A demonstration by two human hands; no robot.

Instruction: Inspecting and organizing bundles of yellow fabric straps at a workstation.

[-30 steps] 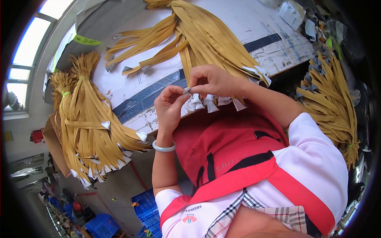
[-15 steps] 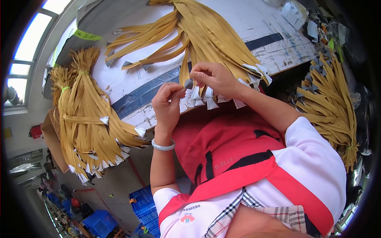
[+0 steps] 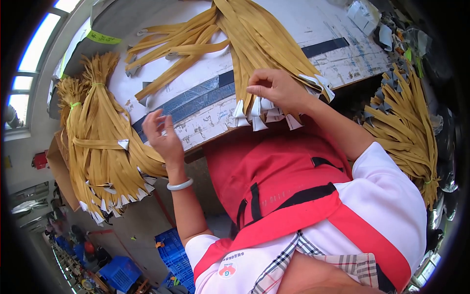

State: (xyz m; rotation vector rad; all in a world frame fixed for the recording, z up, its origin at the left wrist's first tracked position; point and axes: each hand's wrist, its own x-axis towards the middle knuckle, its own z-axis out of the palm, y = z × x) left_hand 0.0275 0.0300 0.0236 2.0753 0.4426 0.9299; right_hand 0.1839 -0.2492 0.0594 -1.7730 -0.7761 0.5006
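By the front of the table (image 3: 208, 128), the left hand (image 3: 165, 138) hovers, fingers parted; the right hand (image 3: 279, 90) curls by tan straps (image 3: 267, 41), grip unclear.

So you've got a blue crate (image 3: 174, 257) low on your left, another blue bin (image 3: 120, 273) further out, a bright window (image 3: 36, 51) at the far left, a small red thing (image 3: 39, 160) below it, plus crumpled plastic packaging (image 3: 363, 17) up top right.
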